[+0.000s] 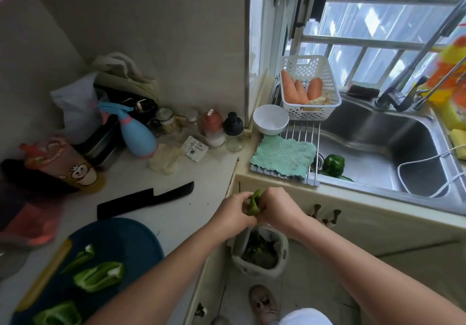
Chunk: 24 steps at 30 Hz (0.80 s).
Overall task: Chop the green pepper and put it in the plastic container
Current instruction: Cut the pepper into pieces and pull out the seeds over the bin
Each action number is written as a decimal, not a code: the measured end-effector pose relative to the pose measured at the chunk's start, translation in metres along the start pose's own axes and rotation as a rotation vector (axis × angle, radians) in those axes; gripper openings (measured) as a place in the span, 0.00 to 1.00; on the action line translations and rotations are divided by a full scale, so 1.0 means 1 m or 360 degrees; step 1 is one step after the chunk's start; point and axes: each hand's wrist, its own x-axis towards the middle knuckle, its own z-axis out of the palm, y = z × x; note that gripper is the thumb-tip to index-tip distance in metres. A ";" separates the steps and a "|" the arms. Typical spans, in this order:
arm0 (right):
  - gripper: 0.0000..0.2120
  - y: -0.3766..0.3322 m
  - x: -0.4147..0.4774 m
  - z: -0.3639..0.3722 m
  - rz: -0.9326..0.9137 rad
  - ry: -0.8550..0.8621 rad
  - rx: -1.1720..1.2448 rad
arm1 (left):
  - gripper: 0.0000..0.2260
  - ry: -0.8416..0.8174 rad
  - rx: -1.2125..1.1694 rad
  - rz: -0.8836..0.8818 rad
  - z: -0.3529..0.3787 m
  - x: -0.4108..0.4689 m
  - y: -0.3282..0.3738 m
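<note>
The steel sink (373, 133) contains one whole green pepper (332, 164). The blue cutting board (121, 239) carries three cut pepper sections (99, 275); the black knife (145, 199) lies just beyond it. Above the waste bin (259, 273), left hand (233, 211) and right hand (277, 204) together grip one pepper piece (254, 203).

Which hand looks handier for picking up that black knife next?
Probably the left hand: the knife lies on the counter to its left, handle nearest. The right hand is farther off. Both hold the pepper piece.
</note>
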 end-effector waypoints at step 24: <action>0.12 0.039 0.016 0.021 0.0281 0.0106 0.0283 | 0.18 -0.0025 -0.1271 -0.0484 -0.002 0.009 -0.037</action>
